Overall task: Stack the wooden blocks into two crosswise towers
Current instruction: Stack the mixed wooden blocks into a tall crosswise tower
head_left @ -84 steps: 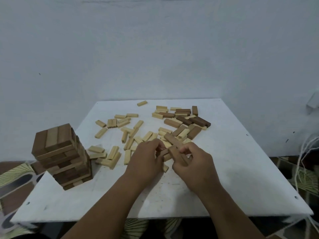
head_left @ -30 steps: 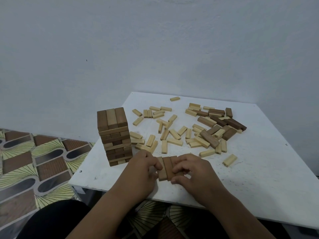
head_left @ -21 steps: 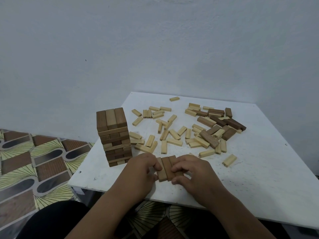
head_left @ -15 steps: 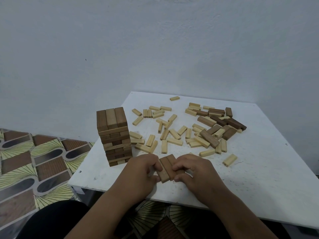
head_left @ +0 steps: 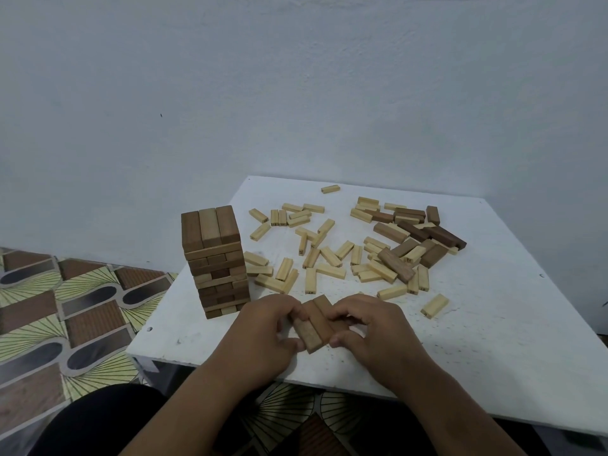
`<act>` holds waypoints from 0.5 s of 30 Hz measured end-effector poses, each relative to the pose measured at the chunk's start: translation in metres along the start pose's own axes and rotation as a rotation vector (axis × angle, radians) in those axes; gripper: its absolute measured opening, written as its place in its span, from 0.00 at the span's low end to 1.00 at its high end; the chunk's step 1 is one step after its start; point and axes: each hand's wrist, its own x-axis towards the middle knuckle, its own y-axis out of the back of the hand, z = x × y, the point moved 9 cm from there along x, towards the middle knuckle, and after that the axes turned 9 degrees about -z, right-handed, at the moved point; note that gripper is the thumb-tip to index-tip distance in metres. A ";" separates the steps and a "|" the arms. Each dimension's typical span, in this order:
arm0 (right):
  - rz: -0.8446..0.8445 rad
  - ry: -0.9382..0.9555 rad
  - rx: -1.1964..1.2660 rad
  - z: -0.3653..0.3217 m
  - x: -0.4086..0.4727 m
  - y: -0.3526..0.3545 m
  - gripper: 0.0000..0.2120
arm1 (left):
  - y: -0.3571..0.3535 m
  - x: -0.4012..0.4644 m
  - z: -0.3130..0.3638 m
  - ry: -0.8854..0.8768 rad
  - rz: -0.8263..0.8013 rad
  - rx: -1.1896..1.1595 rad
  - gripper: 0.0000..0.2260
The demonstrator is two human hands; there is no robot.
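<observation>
The fingers hide the sides of the brown blocks (head_left: 314, 324) at the near table (head_left: 493, 340) edge, count uncertain. Left hand (head_left: 263, 327) and right hand (head_left: 371, 327) grip them from either side. A tower (head_left: 214, 258) stands left.

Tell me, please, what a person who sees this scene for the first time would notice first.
First, the two hands at the table's near edge: the left hand and right hand together grip a row of brown blocks. Next, the finished tower standing at the white table's left edge. Behind, loose blocks lie scattered across the far half.
</observation>
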 end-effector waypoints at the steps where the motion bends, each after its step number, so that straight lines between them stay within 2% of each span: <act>1: -0.014 0.011 0.001 -0.002 0.000 -0.001 0.16 | 0.001 0.000 0.001 0.000 0.003 0.009 0.15; 6: -0.038 0.040 0.032 -0.012 -0.002 -0.003 0.26 | 0.005 -0.001 0.001 0.034 0.028 0.037 0.15; 10: -0.012 0.113 0.011 -0.020 -0.002 -0.004 0.18 | 0.004 0.001 -0.002 0.028 0.020 0.011 0.12; 15: -0.035 0.141 0.084 -0.020 -0.004 -0.004 0.18 | -0.006 0.001 0.002 -0.075 -0.088 0.007 0.11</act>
